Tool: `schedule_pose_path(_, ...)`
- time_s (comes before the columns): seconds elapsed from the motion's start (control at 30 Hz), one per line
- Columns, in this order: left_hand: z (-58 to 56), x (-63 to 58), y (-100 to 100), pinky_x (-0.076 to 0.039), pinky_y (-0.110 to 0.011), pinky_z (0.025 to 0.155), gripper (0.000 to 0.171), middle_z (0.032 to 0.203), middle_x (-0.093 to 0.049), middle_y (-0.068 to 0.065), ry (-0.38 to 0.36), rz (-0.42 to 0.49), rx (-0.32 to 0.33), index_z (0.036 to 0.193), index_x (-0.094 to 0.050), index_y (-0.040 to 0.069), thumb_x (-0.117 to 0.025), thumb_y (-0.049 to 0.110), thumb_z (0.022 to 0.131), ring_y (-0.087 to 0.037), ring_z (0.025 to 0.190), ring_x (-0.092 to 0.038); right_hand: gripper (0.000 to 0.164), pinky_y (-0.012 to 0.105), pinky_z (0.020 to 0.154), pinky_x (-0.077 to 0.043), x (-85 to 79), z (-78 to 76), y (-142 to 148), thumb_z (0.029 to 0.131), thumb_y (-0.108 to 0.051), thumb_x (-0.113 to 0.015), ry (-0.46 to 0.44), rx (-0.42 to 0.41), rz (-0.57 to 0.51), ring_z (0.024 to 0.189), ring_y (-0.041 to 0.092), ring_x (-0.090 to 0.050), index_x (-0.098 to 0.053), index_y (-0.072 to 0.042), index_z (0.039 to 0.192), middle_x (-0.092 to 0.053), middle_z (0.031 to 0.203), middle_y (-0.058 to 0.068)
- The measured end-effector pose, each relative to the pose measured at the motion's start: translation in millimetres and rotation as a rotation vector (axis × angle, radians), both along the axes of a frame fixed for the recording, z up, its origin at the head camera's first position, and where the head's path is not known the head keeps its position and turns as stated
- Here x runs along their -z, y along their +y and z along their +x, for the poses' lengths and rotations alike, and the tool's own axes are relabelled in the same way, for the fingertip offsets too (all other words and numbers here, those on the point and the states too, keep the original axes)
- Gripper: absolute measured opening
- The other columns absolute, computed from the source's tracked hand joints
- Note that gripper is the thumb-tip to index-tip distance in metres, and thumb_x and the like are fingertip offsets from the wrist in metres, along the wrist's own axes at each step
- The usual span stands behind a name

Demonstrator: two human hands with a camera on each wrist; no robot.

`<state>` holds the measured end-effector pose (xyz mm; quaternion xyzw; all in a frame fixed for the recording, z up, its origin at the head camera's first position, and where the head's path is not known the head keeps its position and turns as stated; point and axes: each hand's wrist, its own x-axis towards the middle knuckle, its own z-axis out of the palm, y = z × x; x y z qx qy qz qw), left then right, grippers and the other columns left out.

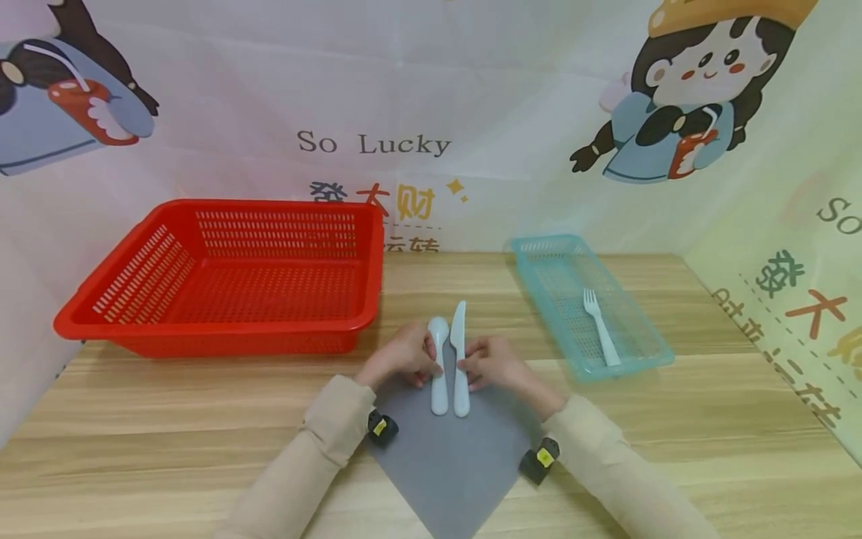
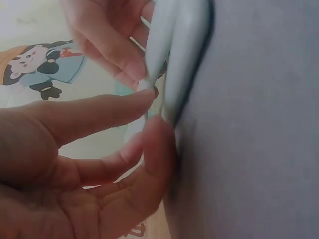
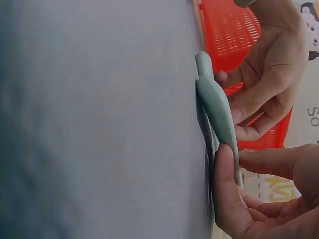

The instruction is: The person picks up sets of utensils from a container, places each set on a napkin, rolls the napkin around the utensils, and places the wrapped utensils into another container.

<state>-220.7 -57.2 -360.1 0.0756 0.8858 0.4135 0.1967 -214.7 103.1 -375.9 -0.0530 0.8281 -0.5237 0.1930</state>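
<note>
At the left of the wooden counter (image 1: pixel 168 442), a red basket (image 1: pixel 236 340) with slotted walls is placed, near the printed backdrop (image 1: pixel 397 67). To the right of it and closer to the person, the left hand (image 1: pixel 409 353) is seen, coming out of a beige sleeve (image 1: pixel 296 464). By its fingers, a pale spoon (image 1: pixel 439 393) is pinched; the fingers are closed upon the upper part of the handle, and the bowl is pointed away from the person. Just beside it, on the right, a pale knife (image 1: pixel 461 393) is held almost parallel, its blade also directed away. The knife is gripped between the thumb and fingers of the right hand (image 1: pixel 494 363), around the place where blade and handle are joined. Both pieces are located over a grey sheet (image 1: pixel 458 464), one corner of which is turned toward the person; whether their whole length is supported by it cannot be told. Farther to the right, well apart from the hands, a turquoise tray (image 1: pixel 552 299) is set at a slant on the counter. Inside it, a pale fork (image 1: pixel 604 335) is laid, with its tines directed toward the backdrop.
</note>
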Motion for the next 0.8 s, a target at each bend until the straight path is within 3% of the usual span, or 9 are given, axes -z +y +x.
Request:
schedule_pose_path(0.47,1.2,3.1,4,-0.047,-0.024,0.040,0.021,0.049,-0.045,-0.005,-0.004,-0.054,-0.006,0.073,-0.050,0.000,-0.070,-0.004,0.070,-0.011,0.036,-0.046,0.022,0.027,0.057,-0.053,-7.3,-7.3,-12,0.082,0.002,-0.058,-0.041,0.000,0.153,0.058,0.016,-0.058,-0.049,0.011,0.099,-0.058,0.076,0.016)
schedule_pose_path(0.8,0.0,0.6,5,-0.049,-0.026,0.042,0.017,0.048,-0.046,-0.006,-0.006,-0.059,0.033,0.076,-0.054,-0.002,-0.069,-0.007,0.070,-0.012,0.036,-0.048,0.019,0.026,0.050,-0.051,-5.5,-13.4,-14,0.080,0.001,-0.061,-0.016,0.006,0.195,0.049,0.013,-0.055,-0.048,0.006,0.094,-0.055,0.068,0.012)
